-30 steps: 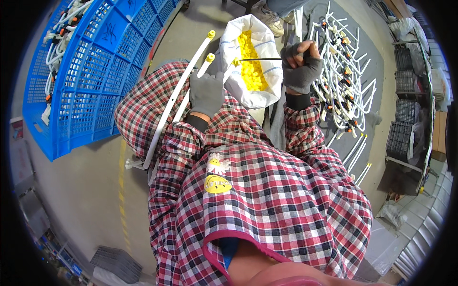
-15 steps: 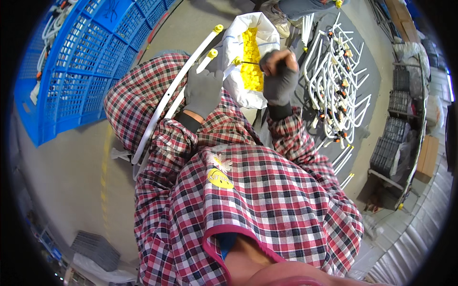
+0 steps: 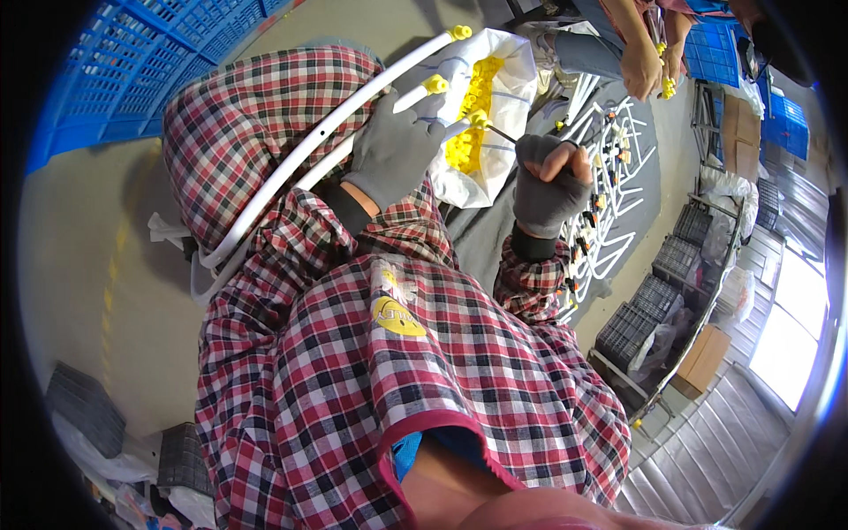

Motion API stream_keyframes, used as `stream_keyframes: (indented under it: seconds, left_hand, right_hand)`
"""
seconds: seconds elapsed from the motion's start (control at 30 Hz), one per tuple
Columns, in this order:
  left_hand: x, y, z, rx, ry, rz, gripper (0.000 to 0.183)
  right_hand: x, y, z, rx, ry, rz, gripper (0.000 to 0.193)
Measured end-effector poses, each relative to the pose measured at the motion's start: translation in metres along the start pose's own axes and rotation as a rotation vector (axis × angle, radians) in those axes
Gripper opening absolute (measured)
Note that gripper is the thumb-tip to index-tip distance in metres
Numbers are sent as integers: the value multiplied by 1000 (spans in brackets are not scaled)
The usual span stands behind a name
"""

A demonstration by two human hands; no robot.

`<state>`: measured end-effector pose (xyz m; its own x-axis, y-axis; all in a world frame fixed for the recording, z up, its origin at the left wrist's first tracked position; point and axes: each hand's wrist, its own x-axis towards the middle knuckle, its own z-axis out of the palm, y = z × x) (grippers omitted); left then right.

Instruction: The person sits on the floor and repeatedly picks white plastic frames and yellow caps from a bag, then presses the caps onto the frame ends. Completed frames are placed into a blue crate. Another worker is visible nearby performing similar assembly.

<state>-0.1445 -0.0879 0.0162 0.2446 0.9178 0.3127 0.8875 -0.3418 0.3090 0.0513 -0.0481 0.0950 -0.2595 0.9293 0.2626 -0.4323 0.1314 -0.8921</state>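
Observation:
In a grey glove, my left hand (image 3: pixel 393 150) is closed around white bent plastic tubes (image 3: pixel 309 141), which curve down over my left thigh. Yellow caps sit on the tube ends. One capped end (image 3: pixel 478 119) sticks out to the right past my left fingers. My right hand (image 3: pixel 549 190), in a grey glove with bare fingertips, is curled around a thin dark rod-like tool, perhaps a screwdriver (image 3: pixel 502 133). The tool's far end meets that yellow cap; its handle is hidden in my fist. Beneath lies a white sack (image 3: pixel 517 84) with loose yellow caps (image 3: pixel 481 84) inside.
At the far right another person's hands (image 3: pixel 640 66) hold yellow-capped pieces. Several white tubes (image 3: pixel 609 247) lie on a grey mat to the right. A blue plastic crate (image 3: pixel 141 62) stands at the upper left, and a rack with dark crates (image 3: pixel 649 300) at the right.
The whole view has shifted and turned, and the other person's hands have come into sight at the upper right. Both my hands keep their grips, with the tool still against the cap.

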Motion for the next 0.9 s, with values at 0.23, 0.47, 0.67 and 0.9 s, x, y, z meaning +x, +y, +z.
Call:
stream_keyframes:
  seconds: [0.23,0.47,0.67,0.9]
  left_hand:
    - [-13,21,-6,26,19,73,16]
    - [-35,21,64,7,147,131,16]
    - [-22,23,21,133,202,151,19]
    - [-34,-11,-21,160,117,100,48]
  right_hand:
    - [-44,-30,13,-118,153,-20,52]
    - [-90,-51,-13,-354,57,-156,52]
    - [-84,-133,-28,-14,109,-398,49]
    - [-28,-59,18,138,-76,-209,53]
